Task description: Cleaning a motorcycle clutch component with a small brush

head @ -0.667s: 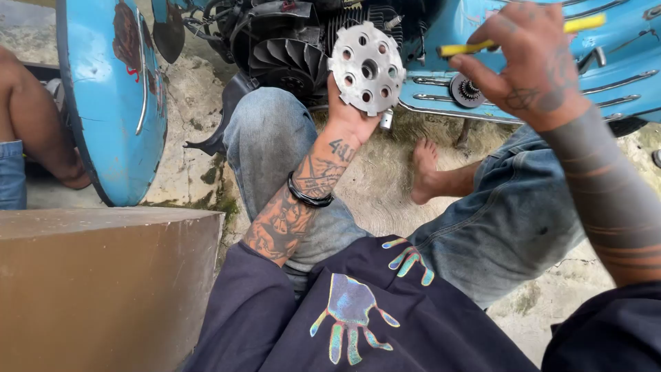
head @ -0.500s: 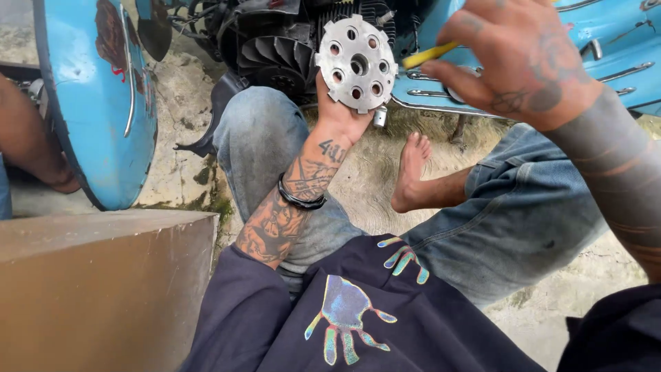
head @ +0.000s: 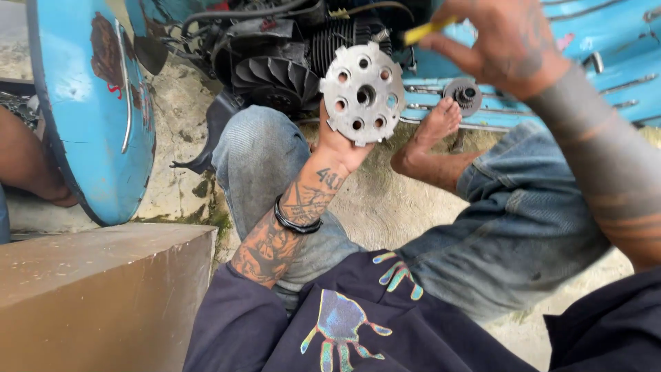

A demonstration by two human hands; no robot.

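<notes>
Above pale, mossy ground, the left hand point(head: 339, 141) grips a holed metal disc point(head: 363, 93) — the right hand point(head: 506, 41) pinches a yellow tool point(head: 427, 30).

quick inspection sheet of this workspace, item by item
surface: rough pale concrete ground with mossy patches
job's things: round grey metal plate with drilled holes, upright; yellow-handled tool, its tip hidden
clutter: small dark toothed gear against the blue scooter body; brown block at lower left
hands: left hand grips the plate's lower edge; right hand holds the tool near the plate
cables: black hose above the black finned engine
surroundings: detached blue curved panel; another person's limb at the left edge
</notes>
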